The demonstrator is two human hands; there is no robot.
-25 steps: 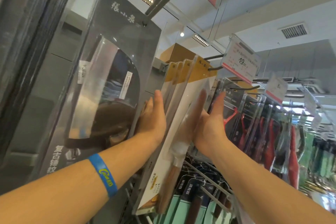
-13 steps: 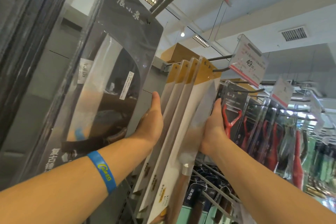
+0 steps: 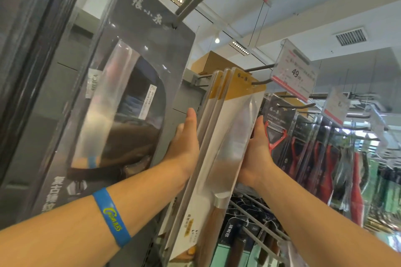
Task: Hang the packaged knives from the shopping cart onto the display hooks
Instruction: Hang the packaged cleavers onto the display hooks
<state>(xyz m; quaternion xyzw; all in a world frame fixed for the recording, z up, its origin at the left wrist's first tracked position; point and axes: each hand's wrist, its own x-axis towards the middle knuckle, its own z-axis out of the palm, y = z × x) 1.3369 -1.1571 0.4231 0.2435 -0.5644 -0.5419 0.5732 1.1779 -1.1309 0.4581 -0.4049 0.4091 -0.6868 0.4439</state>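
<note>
The knife packs [image 3: 233, 123] hang on the hook [image 3: 261, 81], their yellow tops threaded on it just short of the price tag [image 3: 296, 72]. My left hand [image 3: 184, 147] lies flat on the stack's left side below the hook, fingers straight. My right hand [image 3: 258, 154] presses the right edge; one finger shows straight, the rest are hidden behind the front pack, so I cannot tell whether they wrap it. I judge these packs stiff across the card but slick on the clear blister, and bottom-heavy from the blade and wooden handle. Best held by the side edges at mid-height, squeezed evenly, so the hang holes stay lined up on the hook.
</note>
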